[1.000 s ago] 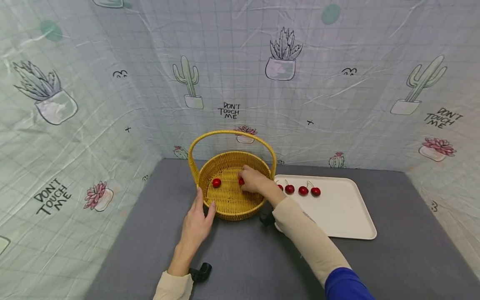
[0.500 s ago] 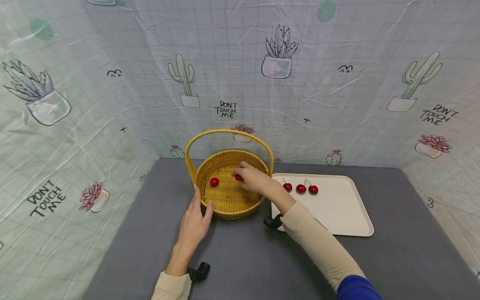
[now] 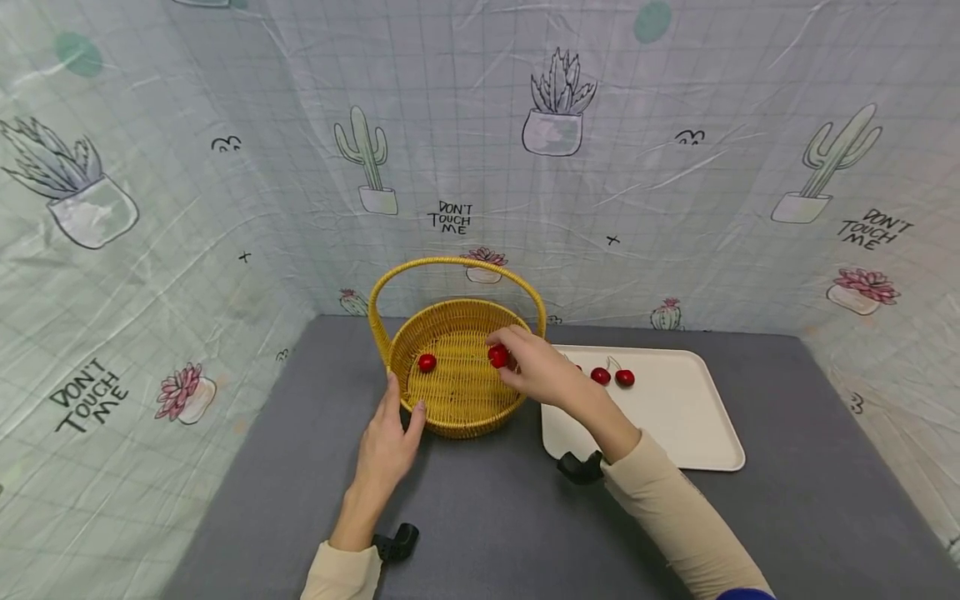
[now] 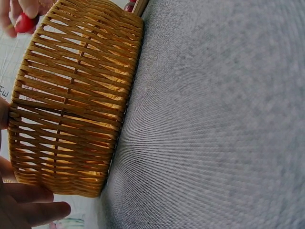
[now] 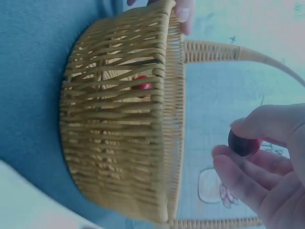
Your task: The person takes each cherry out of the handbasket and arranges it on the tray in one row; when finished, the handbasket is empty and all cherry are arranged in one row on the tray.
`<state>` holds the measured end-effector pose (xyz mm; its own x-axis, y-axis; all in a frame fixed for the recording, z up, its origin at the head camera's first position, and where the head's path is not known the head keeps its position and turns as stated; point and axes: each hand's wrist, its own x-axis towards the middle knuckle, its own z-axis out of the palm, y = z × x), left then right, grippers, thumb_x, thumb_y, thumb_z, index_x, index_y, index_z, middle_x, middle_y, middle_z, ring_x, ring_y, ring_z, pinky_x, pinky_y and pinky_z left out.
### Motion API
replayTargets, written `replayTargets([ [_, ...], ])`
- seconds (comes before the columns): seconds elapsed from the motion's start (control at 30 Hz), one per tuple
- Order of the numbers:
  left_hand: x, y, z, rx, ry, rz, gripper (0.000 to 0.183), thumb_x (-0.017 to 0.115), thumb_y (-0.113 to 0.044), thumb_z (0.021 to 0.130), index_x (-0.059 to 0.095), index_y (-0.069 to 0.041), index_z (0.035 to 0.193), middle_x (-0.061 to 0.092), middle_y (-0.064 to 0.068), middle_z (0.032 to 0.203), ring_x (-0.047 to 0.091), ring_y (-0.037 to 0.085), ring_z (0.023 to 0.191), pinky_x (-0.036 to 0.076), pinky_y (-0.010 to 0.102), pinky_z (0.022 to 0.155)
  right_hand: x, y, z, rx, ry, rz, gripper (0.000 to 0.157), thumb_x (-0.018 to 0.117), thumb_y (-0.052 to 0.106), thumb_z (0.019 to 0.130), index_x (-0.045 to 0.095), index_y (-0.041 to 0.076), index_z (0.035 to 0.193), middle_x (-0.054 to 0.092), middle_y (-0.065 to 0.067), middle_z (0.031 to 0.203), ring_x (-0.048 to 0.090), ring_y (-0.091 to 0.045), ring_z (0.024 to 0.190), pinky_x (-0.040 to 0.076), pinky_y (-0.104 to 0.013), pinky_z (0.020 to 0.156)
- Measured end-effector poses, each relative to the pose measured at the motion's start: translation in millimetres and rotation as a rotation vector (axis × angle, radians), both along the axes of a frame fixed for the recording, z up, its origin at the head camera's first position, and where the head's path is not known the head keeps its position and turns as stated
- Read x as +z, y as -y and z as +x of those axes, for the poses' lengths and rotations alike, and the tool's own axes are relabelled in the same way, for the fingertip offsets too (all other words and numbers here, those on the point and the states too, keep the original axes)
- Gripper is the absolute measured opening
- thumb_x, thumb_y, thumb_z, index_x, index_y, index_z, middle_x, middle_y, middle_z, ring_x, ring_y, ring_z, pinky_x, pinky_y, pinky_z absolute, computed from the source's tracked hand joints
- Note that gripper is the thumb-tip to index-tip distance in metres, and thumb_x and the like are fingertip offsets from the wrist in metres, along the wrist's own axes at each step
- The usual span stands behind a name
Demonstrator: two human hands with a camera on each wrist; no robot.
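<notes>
A round yellow wicker basket (image 3: 463,430) with a tall arched handle stands on the table. Inside it, toward the left, lies one red cherry (image 3: 427,362), glimpsed through the weave in the right wrist view. My left hand (image 3: 386,450) rests at the basket's front left, fingers extended and touching the rim. Over the basket's right side, my right hand (image 3: 543,367) pinches another cherry (image 3: 498,356) between thumb and fingers. The right wrist view shows this held cherry (image 5: 243,143) apart from the rim.
To the right of the basket lies a cream rectangular tray (image 3: 675,425). Along its far part sit cherries (image 3: 601,376) with stems, some hidden behind my right hand. A patterned cloth (image 3: 600,200) hangs behind the grey table (image 3: 480,517).
My right hand has lifted from inside the basket and shifted right toward its rim, bringing the pinched cherry with it. My left hand stays at the basket. The other cherry has not moved.
</notes>
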<state>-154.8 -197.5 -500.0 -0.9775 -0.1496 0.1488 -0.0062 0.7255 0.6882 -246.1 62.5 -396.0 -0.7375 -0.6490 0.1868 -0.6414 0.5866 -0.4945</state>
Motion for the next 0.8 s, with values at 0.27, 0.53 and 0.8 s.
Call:
replayTargets([
  [0.27,1.4,-0.7,0.5,0.003,-0.017,-0.007,0.079,0.043,-0.054,0.104,0.013,-0.011,0.162,0.032,0.017,0.162,0.046,0.043,0.138,0.044,0.059,0.106,-2.6,-37.3,17.0,-0.069,-0.03,-0.104,0.032,0.068,0.01,0.093,0.061,0.008,0.124,0.059,-0.007,0.111,0.059,-0.014,0.085,0.055,-0.027,0.073],
  [0.53,0.1,-0.3,0.8,0.002,-0.022,-0.008,0.08,0.042,-0.055,0.103,0.012,-0.01,0.162,0.032,0.018,0.162,0.046,0.043,0.139,0.044,0.059,0.107,-6.9,-77.6,26.3,-0.194,-0.04,-0.141,0.033,0.07,0.012,0.092,0.061,0.009,0.124,0.06,-0.007,0.109,0.064,-0.019,0.089,0.057,-0.037,0.075],
  [0.8,-1.1,0.0,-0.1,0.001,-0.012,-0.004,0.08,0.042,-0.055,0.103,0.011,-0.011,0.163,0.031,0.017,0.163,0.045,0.042,0.14,0.042,0.059,0.108,-22.9,-121.9,18.6,-0.326,-0.039,-0.17,0.04,0.067,0.005,0.093,0.055,0.0,0.131,0.062,-0.016,0.116,0.067,-0.026,0.092,0.059,-0.045,0.08],
])
